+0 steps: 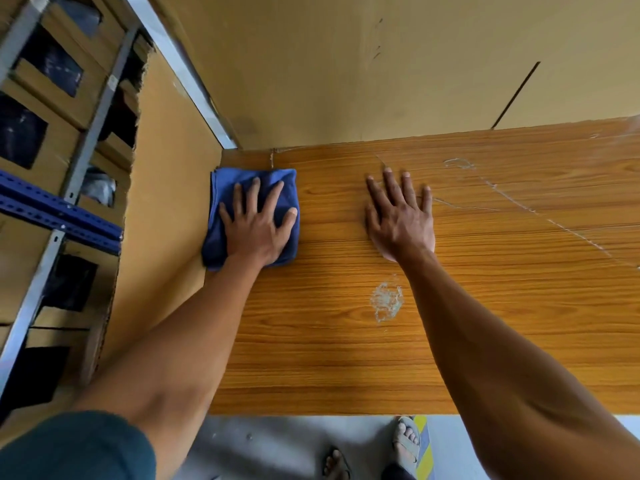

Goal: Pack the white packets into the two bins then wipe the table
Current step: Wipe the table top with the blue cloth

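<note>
A folded blue cloth (221,202) lies at the far left corner of the wooden table (485,323). My left hand (258,225) presses flat on the cloth with fingers spread. My right hand (400,216) rests palm down on the bare wood to the right of the cloth, fingers straight and spread. No white packets or bins are in view.
A whitish smudge (386,301) marks the wood below my right hand, and pale scratch lines (519,202) run across the right side. Cardboard panels (346,64) wall the table's back and left. A metal shelf rack (52,202) with boxes stands at left. My sandalled feet (405,441) show below the table's near edge.
</note>
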`<state>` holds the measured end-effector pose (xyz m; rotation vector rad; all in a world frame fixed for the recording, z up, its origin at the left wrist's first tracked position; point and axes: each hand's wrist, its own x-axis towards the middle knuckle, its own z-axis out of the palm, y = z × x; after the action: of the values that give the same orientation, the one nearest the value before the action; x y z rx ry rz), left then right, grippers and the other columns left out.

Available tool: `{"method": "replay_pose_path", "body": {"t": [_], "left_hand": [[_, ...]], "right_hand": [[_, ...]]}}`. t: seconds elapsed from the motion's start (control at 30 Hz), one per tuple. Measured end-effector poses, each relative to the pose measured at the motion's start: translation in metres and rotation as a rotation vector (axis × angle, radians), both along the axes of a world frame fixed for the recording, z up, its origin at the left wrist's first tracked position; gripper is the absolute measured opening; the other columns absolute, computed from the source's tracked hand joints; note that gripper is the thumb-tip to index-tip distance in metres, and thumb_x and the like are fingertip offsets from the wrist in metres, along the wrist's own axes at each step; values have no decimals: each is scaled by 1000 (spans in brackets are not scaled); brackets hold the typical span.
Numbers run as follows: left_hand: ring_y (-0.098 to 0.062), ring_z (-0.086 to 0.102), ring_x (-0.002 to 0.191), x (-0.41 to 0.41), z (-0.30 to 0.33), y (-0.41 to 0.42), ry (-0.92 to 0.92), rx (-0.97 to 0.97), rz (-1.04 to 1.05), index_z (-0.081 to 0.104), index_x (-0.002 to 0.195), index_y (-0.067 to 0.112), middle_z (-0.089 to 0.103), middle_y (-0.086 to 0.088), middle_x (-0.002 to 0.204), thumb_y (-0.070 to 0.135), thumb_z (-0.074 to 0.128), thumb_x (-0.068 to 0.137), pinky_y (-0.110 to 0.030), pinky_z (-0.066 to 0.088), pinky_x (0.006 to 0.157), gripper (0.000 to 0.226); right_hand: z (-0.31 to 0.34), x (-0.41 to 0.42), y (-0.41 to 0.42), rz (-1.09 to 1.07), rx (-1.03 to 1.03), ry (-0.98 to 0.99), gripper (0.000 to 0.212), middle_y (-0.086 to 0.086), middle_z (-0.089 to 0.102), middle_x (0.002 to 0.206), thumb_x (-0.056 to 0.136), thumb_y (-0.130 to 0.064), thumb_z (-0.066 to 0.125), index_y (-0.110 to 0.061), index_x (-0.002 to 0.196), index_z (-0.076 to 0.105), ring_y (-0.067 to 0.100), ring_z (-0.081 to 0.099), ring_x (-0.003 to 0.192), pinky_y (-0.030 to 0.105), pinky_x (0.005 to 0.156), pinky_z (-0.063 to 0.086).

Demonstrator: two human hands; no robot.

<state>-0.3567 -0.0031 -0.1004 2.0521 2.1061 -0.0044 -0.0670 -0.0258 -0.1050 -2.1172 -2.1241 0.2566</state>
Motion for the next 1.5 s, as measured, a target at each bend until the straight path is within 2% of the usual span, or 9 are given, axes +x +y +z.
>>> {"method": "replay_pose_path", "body": {"t": [0.23, 0.5, 0.77, 1.1, 1.33, 1.5], "left_hand": [[-35, -2, 162, -5, 2, 74, 10, -17, 51, 11, 163, 54, 1, 8, 177, 82, 20, 97, -65, 4, 127, 73], [-36, 0, 162, -9, 0, -2, 16, 12, -14, 9, 166, 49, 2, 4, 177, 80, 22, 100, -69, 6, 125, 74], [-34, -2, 163, -14, -1, 76, 36, 1, 12, 6, 164, 52, -1, 7, 178, 85, 14, 95, -63, 7, 127, 78], [-34, -4, 163, -15, -8, -66, 19, 36, -17, 4, 166, 50, -2, 7, 178, 81, 11, 100, -67, 5, 126, 74], [-32, -5, 163, -14, -7, -53, 38, 36, 4, 3, 165, 53, -3, 9, 178, 81, 14, 100, -68, 5, 125, 71], [-32, -2, 163, -16, 0, -9, 22, 8, 45, 4, 164, 56, -2, 10, 178, 82, 16, 98, -64, 6, 127, 72]], "right_hand": [[-2, -2, 1, -6, 7, -5, 62, -7, -7, 176, 108, -58, 7, -40, 167, -2, 24, -9, 163, 60, 129, -2], [-1, 0, 1, 2, -2, -8, 63, -6, -9, 176, 108, -59, 4, -40, 167, -5, 24, -11, 162, 60, 128, -2], [-7, 0, 3, -10, 17, -17, 61, -8, -10, 175, 109, -58, 7, -42, 167, -4, 23, -10, 162, 59, 129, -4], [0, -1, -2, -3, -13, -18, 62, -6, -9, 176, 108, -58, 6, -40, 167, -4, 24, -10, 162, 61, 129, -1], [-2, 0, 0, 10, -20, -32, 63, -5, -10, 176, 108, -59, 4, -39, 167, -5, 26, -10, 162, 61, 128, -1], [-2, 0, 0, 16, -18, -13, 67, -5, -9, 176, 106, -64, 4, -40, 167, -3, 26, -11, 162, 61, 128, -4]]}}
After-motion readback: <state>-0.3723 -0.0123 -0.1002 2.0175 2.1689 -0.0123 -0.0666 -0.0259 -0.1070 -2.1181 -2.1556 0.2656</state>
